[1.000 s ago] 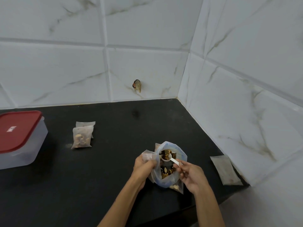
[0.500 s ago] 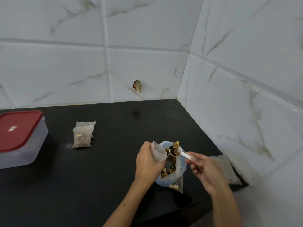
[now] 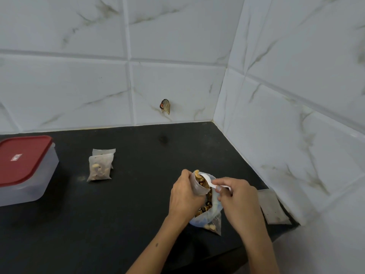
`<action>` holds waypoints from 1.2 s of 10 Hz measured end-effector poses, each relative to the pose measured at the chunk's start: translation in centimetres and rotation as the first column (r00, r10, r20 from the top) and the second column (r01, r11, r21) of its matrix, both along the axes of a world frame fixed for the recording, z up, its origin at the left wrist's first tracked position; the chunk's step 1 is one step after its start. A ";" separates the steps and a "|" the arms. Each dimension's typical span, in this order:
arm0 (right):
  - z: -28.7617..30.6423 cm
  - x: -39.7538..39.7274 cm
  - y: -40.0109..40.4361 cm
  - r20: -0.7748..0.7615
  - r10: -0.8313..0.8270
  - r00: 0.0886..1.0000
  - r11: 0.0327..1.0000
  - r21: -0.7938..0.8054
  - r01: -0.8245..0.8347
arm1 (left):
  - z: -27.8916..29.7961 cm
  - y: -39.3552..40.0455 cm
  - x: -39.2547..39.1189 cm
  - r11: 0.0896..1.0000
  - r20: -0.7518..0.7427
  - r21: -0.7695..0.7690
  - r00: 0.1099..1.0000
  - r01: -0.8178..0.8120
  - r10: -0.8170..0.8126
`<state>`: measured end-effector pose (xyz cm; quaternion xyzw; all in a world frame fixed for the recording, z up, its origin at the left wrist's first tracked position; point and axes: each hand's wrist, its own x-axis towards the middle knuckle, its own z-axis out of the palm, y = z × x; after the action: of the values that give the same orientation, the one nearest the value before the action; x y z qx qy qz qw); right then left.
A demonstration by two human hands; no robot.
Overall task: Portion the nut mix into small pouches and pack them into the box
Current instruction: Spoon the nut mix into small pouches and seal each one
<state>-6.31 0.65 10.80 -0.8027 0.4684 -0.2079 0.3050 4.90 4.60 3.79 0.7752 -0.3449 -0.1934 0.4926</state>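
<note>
Left hand (image 3: 184, 196) clamped round small pouch (image 3: 198, 186), held above the nut bag (image 3: 209, 212) (catches spills); right hand (image 3: 236, 196) pinching spoon (image 3: 209, 180), tipping nuts in.

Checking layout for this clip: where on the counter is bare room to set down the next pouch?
Bare counter lies between the filled pouches and the right wall, and between them and the left hand. It is crowded around the nut bag and empty pouch.
</note>
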 end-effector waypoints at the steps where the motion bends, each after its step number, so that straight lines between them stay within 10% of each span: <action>1: 0.3 -0.1 0.9 -0.104 0.060 0.993 0.994 -0.086 -0.069 | -0.1 -0.1 0.1 1.000 -0.018 -0.009 1.000 0.008 -0.009; 2: 0.8 0.4 1.4 -0.128 0.072 0.989 0.995 -0.054 -0.080 | -0.1 -0.4 0.1 1.000 -0.042 -0.011 0.999 0.002 -0.003; 3: 1.9 1.9 -0.6 -0.470 0.072 0.880 0.940 0.326 0.097 | -0.3 -0.5 0.1 1.000 -0.060 -0.027 0.998 0.003 -0.004; 5: 1.9 -0.7 1.0 -0.088 0.013 0.996 0.988 -0.152 -0.026 | -0.3 -0.6 0.0 0.996 -0.082 -0.084 0.996 0.008 -0.015; 9: 0.5 -0.2 -0.3 -0.101 0.129 0.987 0.991 -0.015 -0.131 | -0.4 -0.8 0.0 0.985 -0.026 -0.159 0.997 0.062 -0.067; 12: -2.2 0.3 -2.5 0.223 -0.270 0.936 0.944 0.254 0.212 | -0.8 -0.4 1.3 0.985 -0.055 -0.172 0.998 0.008 -0.018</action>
<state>-5.97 -1.89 8.62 -0.6654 0.5412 -0.2908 0.4240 6.20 4.25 3.03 0.7218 -0.3512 -0.1881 0.5659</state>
